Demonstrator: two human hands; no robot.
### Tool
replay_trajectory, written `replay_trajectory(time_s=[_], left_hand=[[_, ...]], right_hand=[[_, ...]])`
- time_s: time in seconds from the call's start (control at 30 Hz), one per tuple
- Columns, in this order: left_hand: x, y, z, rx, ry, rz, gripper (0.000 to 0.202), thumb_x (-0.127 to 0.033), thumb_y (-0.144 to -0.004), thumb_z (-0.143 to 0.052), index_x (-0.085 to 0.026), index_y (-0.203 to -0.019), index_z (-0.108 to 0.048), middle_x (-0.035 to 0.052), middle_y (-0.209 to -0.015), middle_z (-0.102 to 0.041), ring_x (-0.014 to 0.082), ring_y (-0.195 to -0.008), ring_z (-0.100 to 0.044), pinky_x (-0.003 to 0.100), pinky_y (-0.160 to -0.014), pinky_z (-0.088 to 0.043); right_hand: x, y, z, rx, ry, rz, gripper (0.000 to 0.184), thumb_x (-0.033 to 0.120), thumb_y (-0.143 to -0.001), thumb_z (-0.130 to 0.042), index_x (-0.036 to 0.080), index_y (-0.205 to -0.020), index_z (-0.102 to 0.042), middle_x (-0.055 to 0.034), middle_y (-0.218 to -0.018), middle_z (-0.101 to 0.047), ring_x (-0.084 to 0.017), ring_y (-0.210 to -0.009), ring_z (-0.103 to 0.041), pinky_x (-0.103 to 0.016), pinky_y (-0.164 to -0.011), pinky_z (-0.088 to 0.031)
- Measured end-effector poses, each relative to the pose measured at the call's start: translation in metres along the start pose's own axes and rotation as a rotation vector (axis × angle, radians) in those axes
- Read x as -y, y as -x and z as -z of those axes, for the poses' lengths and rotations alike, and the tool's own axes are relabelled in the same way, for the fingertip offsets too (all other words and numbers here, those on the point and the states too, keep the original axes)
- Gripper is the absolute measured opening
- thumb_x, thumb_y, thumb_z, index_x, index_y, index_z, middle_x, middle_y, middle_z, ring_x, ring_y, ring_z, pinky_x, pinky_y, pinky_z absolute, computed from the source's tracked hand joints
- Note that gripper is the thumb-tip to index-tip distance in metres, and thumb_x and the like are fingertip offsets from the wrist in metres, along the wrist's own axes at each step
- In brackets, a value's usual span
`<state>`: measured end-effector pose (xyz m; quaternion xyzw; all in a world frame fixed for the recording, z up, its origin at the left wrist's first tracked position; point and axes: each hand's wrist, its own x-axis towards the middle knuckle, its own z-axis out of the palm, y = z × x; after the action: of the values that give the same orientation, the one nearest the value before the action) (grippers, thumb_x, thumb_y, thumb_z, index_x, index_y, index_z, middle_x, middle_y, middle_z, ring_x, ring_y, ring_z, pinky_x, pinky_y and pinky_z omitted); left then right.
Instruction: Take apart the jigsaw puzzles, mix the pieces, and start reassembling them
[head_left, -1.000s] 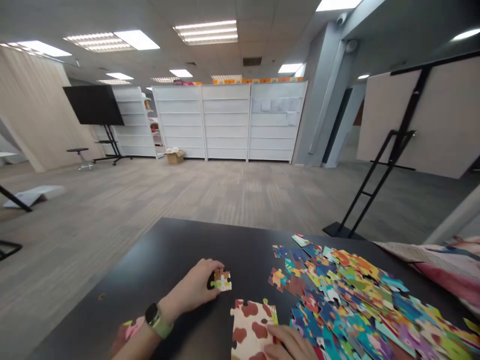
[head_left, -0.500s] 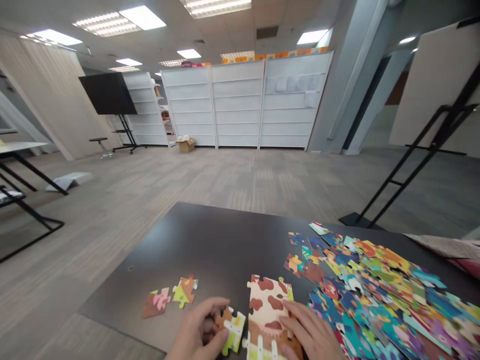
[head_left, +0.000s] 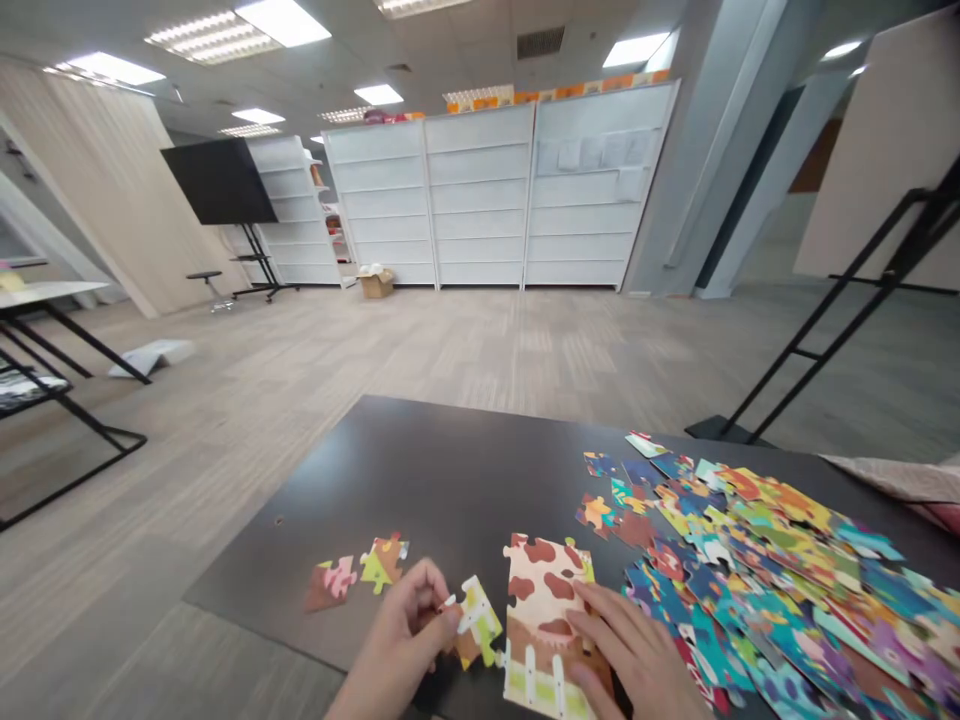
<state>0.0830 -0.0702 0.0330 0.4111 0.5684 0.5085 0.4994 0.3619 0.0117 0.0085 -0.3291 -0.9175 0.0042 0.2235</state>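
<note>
Pinched between the thumb and fingers of my left hand (head_left: pixel 409 635) is a jigsaw puzzle piece (head_left: pixel 478 618) with white fence, yellow-green and brown parts. It is tilted, just left of a joined puzzle section (head_left: pixel 541 600) showing brown cow patches above a white fence; a narrow dark gap seems to part them. My right hand (head_left: pixel 637 640) lies with fingers spread over the right side of that section, hiding part of it. Left of my left hand lie a yellow-green and brown piece (head_left: pixel 382 562) and a brown piece with a pink shape (head_left: pixel 331 583).
A large pile of loose colourful puzzle pieces (head_left: pixel 780 570) covers the right side of the dark table (head_left: pixel 450 470). Fabric (head_left: pixel 892 478) lies at the right edge. A black stand (head_left: pixel 817 340) rises beyond the table; white shelves (head_left: pixel 480 200) line the back.
My left hand has turned the fence piece, so its white fence part now points up and right. My right hand stays on the cow section. The view has shifted slightly.
</note>
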Motion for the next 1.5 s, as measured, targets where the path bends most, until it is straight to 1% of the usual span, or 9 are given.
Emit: replay_trajectory(time_s=[0.13,0.23,0.43,0.63,0.9,1.03,1.2,1.33,1.5], left_hand=[[-0.006,0.002,0.002,0.010,-0.042,-0.016,0.050,-0.067,-0.079,-0.071,-0.022,-0.079,-0.048,-0.0077,-0.063,-0.044,0.0078,-0.052,-0.039,0.016,-0.047,-0.031],[-0.016,0.006,0.005,0.046,-0.158,-0.077,0.041,-0.062,-0.088,-0.063,-0.021,-0.089,-0.062,-0.0027,-0.074,-0.051,0.0122,-0.067,-0.050,0.020,-0.060,-0.040],[-0.026,0.004,0.000,0.242,-0.620,-0.165,0.029,-0.029,-0.095,-0.055,-0.032,-0.121,-0.068,0.0021,-0.098,-0.064,0.0205,-0.094,-0.061,0.028,-0.085,-0.044],[-0.016,-0.002,-0.017,0.211,-0.906,-0.265,0.025,-0.011,-0.087,-0.057,-0.025,-0.105,-0.068,0.0041,-0.105,-0.063,0.0202,-0.098,-0.062,0.027,-0.084,-0.048],[0.025,-0.008,0.007,0.338,-1.119,-0.752,0.027,-0.036,-0.091,-0.071,-0.034,-0.116,-0.064,0.0022,-0.116,-0.068,0.0209,-0.100,-0.064,0.027,-0.082,-0.053],[0.040,-0.003,0.007,0.175,-1.136,-0.687,0.021,-0.044,-0.093,-0.068,-0.033,-0.110,-0.067,0.0033,-0.113,-0.066,0.0208,-0.095,-0.063,0.029,-0.081,-0.053],[0.036,0.000,0.004,0.152,-1.081,-0.677,0.037,-0.061,-0.093,-0.060,-0.030,-0.110,-0.067,0.0063,-0.112,-0.064,0.0218,-0.094,-0.061,0.032,-0.084,-0.054],[0.032,-0.001,0.006,0.203,-1.058,-0.660,0.026,-0.048,-0.095,-0.061,-0.029,-0.112,-0.067,0.0072,-0.115,-0.063,0.0219,-0.094,-0.060,0.033,-0.083,-0.054],[0.025,-0.001,0.001,0.205,-1.113,-0.582,0.025,-0.023,-0.078,-0.074,-0.027,-0.101,-0.068,0.0054,-0.115,-0.062,0.0224,-0.093,-0.060,0.034,-0.083,-0.053]], right_hand=[[0.000,0.001,0.001,0.004,-0.003,0.004,0.027,0.042,-0.093,-0.064,0.030,-0.115,-0.072,-0.0039,-0.131,-0.069,-0.031,-0.114,-0.069,-0.042,-0.088,-0.058],[0.001,0.002,0.000,0.015,-0.021,-0.012,0.027,0.040,-0.093,-0.064,0.031,-0.117,-0.071,-0.0035,-0.132,-0.069,-0.030,-0.116,-0.068,-0.042,-0.090,-0.057],[0.004,0.000,0.004,0.021,-0.038,-0.034,0.027,0.037,-0.091,-0.066,0.029,-0.117,-0.070,-0.0036,-0.132,-0.069,-0.029,-0.116,-0.067,-0.041,-0.091,-0.056],[0.006,-0.001,0.009,0.008,-0.017,-0.017,0.025,0.038,-0.091,-0.067,0.030,-0.115,-0.070,-0.0017,-0.131,-0.069,-0.026,-0.115,-0.067,-0.036,-0.091,-0.055],[0.002,-0.004,0.007,0.012,0.026,0.013,0.027,0.033,-0.088,-0.069,0.029,-0.115,-0.069,-0.0007,-0.131,-0.069,-0.025,-0.115,-0.067,-0.035,-0.089,-0.055],[0.005,-0.005,0.009,0.021,0.024,0.002,0.027,0.034,-0.089,-0.068,0.029,-0.115,-0.069,-0.0006,-0.132,-0.068,-0.024,-0.116,-0.067,-0.034,-0.090,-0.055],[0.006,-0.005,0.011,0.033,0.014,-0.016,0.029,0.033,-0.089,-0.068,0.029,-0.118,-0.068,-0.0007,-0.134,-0.067,-0.025,-0.118,-0.066,-0.035,-0.092,-0.054],[0.007,-0.003,0.013,0.050,0.012,-0.027,0.029,0.034,-0.090,-0.067,0.029,-0.118,-0.069,-0.0015,-0.134,-0.067,-0.026,-0.119,-0.065,-0.036,-0.093,-0.055],[0.007,-0.002,0.012,0.051,0.002,-0.023,0.029,0.034,-0.089,-0.068,0.028,-0.117,-0.069,-0.0025,-0.134,-0.067,-0.026,-0.118,-0.066,-0.036,-0.092,-0.055]])
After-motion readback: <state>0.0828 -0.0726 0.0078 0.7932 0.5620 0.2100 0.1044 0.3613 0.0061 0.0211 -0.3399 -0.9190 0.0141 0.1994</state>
